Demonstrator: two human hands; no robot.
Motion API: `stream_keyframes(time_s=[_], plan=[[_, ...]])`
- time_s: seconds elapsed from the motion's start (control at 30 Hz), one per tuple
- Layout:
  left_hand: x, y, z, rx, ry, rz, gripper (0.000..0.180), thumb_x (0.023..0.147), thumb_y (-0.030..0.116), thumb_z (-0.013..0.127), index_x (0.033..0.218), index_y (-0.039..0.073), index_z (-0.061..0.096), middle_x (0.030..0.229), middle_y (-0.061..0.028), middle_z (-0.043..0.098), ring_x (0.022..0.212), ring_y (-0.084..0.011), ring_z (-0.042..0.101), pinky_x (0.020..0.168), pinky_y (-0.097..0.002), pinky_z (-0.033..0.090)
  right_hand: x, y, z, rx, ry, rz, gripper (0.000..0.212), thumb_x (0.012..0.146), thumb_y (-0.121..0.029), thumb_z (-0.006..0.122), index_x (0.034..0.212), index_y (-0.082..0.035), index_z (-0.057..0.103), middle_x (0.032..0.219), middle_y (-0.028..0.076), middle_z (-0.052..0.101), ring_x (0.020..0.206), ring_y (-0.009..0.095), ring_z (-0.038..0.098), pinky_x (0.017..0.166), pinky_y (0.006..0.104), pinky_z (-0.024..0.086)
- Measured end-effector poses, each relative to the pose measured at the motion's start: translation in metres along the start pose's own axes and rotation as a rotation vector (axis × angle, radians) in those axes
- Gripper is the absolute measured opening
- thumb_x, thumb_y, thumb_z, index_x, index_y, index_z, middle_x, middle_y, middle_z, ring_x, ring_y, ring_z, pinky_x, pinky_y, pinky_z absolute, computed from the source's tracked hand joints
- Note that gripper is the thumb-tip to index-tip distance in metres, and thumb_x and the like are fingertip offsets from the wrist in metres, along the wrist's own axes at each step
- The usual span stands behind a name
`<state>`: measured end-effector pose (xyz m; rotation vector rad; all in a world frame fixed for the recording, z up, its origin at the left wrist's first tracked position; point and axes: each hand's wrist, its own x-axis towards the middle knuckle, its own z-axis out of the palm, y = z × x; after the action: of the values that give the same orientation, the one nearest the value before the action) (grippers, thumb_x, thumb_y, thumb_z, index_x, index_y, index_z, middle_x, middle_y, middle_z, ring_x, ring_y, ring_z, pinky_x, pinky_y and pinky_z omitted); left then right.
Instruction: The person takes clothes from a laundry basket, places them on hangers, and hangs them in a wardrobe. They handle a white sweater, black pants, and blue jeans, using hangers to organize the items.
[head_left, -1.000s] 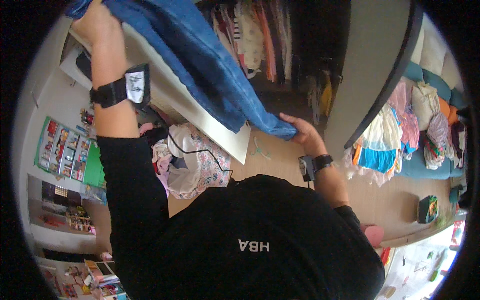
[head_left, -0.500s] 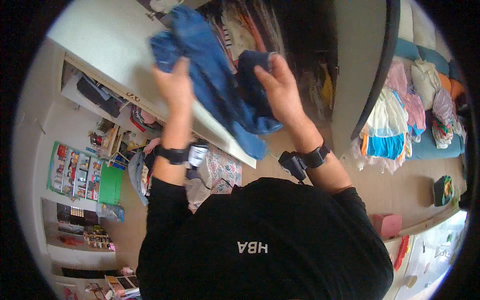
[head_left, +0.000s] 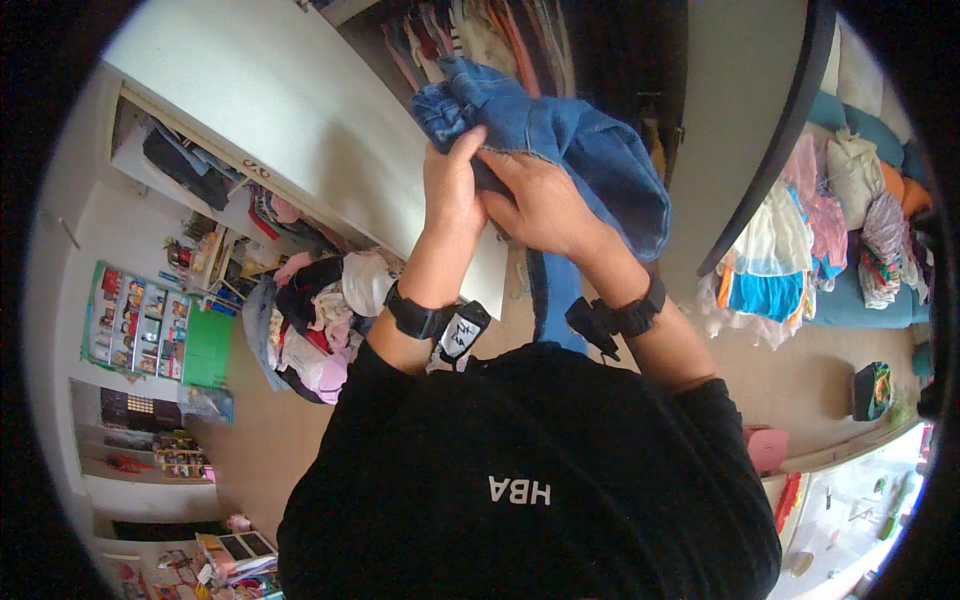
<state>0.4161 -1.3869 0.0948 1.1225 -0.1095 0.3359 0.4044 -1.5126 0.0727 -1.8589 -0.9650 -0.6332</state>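
A pair of blue jeans (head_left: 610, 155) is bunched up in front of me, held in the air by both hands. My left hand (head_left: 455, 190) grips the gathered edge of the denim, thumb on top. Close beside it, almost touching, my right hand (head_left: 545, 205) is closed on the same edge, its fingertips hidden in the cloth. Past my right wrist the denim bulges out to the right. Below the hands, one strip of it hangs down between my forearms toward my chest.
Hanging clothes (head_left: 490, 40) fill the open wardrobe ahead. A white door panel (head_left: 290, 120) slants across the left, with a heap of clothes (head_left: 315, 325) on the floor below it. At right, a grey panel (head_left: 740, 130) stands before a teal sofa (head_left: 860, 305) piled with garments.
My hands have come together from wide apart, the left moving right. The jeans, stretched out long before, are now bunched and shifted right. The floor heap shows more fully.
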Motion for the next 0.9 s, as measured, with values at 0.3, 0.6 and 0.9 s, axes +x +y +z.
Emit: stream_keyframes(time_s=[0.3,0.6,0.9], plan=[[0.002,-0.033,0.004,-0.057,0.073,0.182,0.029,0.086,0.003,0.059,0.114,0.004,0.051,0.109,-0.0065,0.058,0.097,-0.0211,0.057,0.089,-0.0359,0.047,-0.025,0.027,0.007,0.095,0.393,0.213,0.044,0.081,0.005,0.054,0.124,-0.001,0.047,0.116,0.014,0.055,0.098,0.023,0.058,0.085,0.0313,0.048],[-0.004,-0.052,0.0,-0.064,0.014,0.134,0.029,0.084,0.007,0.064,0.111,0.005,0.053,0.108,-0.0063,0.06,0.098,-0.02,0.058,0.091,-0.0369,0.046,-0.02,0.065,0.016,0.851,0.39,0.815,0.027,0.086,-0.004,0.054,0.111,0.003,0.056,0.096,0.008,0.061,0.088,0.017,0.057,0.081,0.0284,0.045],[-0.02,-0.03,-0.001,-0.229,-0.14,-0.087,0.034,0.086,0.023,0.063,0.114,0.006,0.052,0.111,-0.0057,0.057,0.1,-0.0183,0.056,0.092,-0.0343,0.045,-0.012,0.016,0.022,0.169,0.362,0.087,0.017,0.079,0.0,0.059,0.096,0.0,0.063,0.09,0.016,0.062,0.083,0.032,0.059,0.073,0.0344,0.048]])
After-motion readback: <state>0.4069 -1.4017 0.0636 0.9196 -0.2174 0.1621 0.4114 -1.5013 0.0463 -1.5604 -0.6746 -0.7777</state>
